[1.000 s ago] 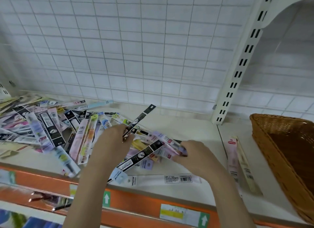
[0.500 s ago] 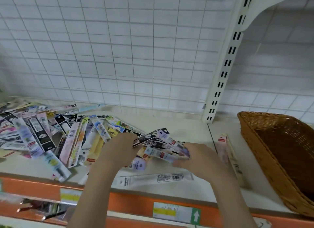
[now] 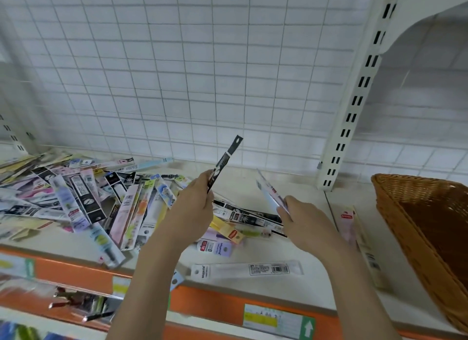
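Shelf [image 3: 266, 185]: white, bears the pile.
Basket [image 3: 417, 213]: wicker, well right of the pile.
Pile [image 3: 83, 200]: packs strewn flat, overlapping.
Left hand [image 3: 195, 203]: above the pile's right edge, fingers curled round the black pack.
Right hand [image 3: 301, 218]: just right of the pile, gripping the pale pack.
Black pack [image 3: 228, 157]: lifted off the pile, tilted up-right.
Pale pack [image 3: 268, 190]: raised above the pile's right edge, tilted up-left.

black packet [image 3: 224, 163], brown wicker basket [image 3: 428, 228]

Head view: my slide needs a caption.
Left hand holds a black pack, right hand a pale pack, above the pile.
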`<state>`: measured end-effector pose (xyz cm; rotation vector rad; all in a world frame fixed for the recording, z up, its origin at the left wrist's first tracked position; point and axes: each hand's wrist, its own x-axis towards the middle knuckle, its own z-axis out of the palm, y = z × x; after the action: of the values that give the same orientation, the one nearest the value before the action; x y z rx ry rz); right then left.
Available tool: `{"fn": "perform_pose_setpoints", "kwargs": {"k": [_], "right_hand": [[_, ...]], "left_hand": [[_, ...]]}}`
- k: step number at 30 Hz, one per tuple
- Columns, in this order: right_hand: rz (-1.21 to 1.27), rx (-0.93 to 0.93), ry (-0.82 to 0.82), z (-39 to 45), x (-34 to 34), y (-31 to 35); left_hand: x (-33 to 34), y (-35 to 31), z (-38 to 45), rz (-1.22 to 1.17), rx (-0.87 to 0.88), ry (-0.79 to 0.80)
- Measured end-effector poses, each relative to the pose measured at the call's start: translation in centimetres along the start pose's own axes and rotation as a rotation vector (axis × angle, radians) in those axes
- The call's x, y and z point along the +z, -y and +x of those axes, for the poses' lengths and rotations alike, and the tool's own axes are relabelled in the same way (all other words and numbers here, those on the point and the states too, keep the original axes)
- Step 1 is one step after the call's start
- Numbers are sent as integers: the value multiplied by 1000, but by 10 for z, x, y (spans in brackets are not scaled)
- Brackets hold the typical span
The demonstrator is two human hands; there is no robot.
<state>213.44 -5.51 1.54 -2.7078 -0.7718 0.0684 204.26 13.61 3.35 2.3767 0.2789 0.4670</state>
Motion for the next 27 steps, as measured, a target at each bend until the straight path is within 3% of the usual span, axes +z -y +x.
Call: {"fn": "perform_pose_setpoints", "kwargs": {"k": [8, 12, 15, 20, 23, 27], "right_hand": [[107, -10, 41, 11, 2, 15], [171, -15, 55, 18, 3, 22], [180, -22, 64, 21, 5, 27], [113, -2, 30, 21, 10, 25], [96, 2, 22, 22, 10, 20], [110, 11, 27, 25, 12, 14]], "left_hand": [[-19, 11, 0, -64, -103, -213], [-27, 17, 0, -134, -142, -222], [-28, 26, 1, 40, -202, -142], [-19, 33, -1, 430, -321, 125], [-9, 40, -1, 419, -420, 241], [-7, 49, 4, 424, -414, 200]]}}
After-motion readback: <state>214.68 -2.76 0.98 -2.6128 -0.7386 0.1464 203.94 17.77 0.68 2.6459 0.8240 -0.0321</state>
